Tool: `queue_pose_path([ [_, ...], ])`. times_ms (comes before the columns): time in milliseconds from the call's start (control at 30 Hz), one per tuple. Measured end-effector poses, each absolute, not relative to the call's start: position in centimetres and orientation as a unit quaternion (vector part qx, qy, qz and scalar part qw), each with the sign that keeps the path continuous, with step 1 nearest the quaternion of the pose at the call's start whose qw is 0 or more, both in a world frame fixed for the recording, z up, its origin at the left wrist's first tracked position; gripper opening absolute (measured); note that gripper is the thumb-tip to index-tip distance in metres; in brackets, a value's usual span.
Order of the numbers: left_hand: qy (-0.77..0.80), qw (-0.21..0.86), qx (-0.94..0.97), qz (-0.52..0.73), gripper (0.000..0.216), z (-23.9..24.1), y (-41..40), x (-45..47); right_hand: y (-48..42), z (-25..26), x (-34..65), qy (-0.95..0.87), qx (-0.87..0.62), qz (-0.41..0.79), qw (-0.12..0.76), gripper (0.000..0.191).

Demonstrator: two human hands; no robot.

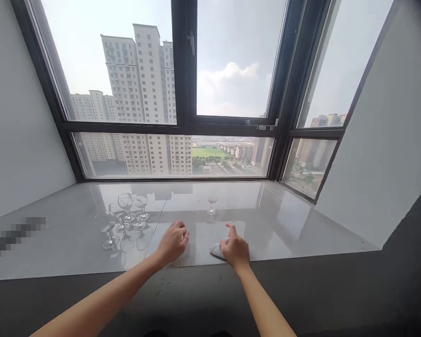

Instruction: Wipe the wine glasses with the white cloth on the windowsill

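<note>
My right hand [237,249] grips a light grey cloth [216,251] on the windowsill near its front edge, the index finger raised. Most of the cloth is hidden under the palm. To its left, my left hand [173,241] hovers over or rests on the sill with curled fingers; whatever they may hold is hidden. Beyond both hands, one clear stemmed glass [212,202] stands upright on its foot. Further left is a group of several similar stemmed glasses [125,202], standing close together.
The glossy grey tiled windowsill [277,224] ends in a front edge just below my hands. Behind it rises a dark window frame [231,128] with a handle [192,43]. White walls [375,140] close in the sill at both sides.
</note>
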State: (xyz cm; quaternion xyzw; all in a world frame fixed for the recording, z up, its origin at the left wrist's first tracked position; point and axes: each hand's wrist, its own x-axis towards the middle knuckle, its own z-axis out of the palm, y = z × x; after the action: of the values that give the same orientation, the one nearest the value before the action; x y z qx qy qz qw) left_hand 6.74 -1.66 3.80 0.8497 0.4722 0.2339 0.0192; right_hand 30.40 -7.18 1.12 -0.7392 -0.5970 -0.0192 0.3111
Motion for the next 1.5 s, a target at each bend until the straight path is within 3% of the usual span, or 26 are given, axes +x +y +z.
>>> queue_pose_path([
  [200, 0.561, -0.005, 0.772, 0.298, 0.046, 2.8, -8.0, -6.9, -7.1, 0.0, 30.7, -0.619, -0.724, -0.044, 0.299, 0.044],
  [467, 0.659, 0.062, 0.665, 0.345, 0.042, 3.0, -8.5, -17.3, -7.0, -0.1, 30.6, -0.611, -0.742, -0.059, 0.268, 0.039],
  [633, 0.663, 0.116, 0.663, 0.328, 0.039, 3.6, -8.0, -18.5, -6.8, -0.4, 30.7, -0.611, -0.744, -0.061, 0.263, 0.04],
  [867, 0.746, 0.029, 0.593, 0.302, 0.033, 4.5, -6.0, -18.4, -6.7, -0.6, 30.9, -0.615, -0.74, -0.063, 0.265, 0.04],
  [1033, 0.799, 0.091, 0.535, 0.259, 0.038, 4.3, -2.0, -18.2, -6.7, -0.5, 30.8, -0.612, -0.742, -0.061, 0.267, 0.041],
  [1200, 0.776, 0.161, 0.514, 0.328, 0.038, 3.3, 1.0, -17.6, -6.7, -0.5, 30.8, -0.616, -0.736, -0.057, 0.275, 0.039],
  [1367, 0.743, 0.137, 0.538, 0.373, 0.019, 2.5, 1.3, -17.1, -6.8, -0.5, 30.8, -0.614, -0.734, -0.064, 0.283, 0.037],
  [1500, 0.733, 0.117, 0.559, 0.369, 0.019, 2.2, -0.1, -15.3, -6.8, -0.4, 30.7, -0.611, -0.737, -0.062, 0.282, 0.036],
])
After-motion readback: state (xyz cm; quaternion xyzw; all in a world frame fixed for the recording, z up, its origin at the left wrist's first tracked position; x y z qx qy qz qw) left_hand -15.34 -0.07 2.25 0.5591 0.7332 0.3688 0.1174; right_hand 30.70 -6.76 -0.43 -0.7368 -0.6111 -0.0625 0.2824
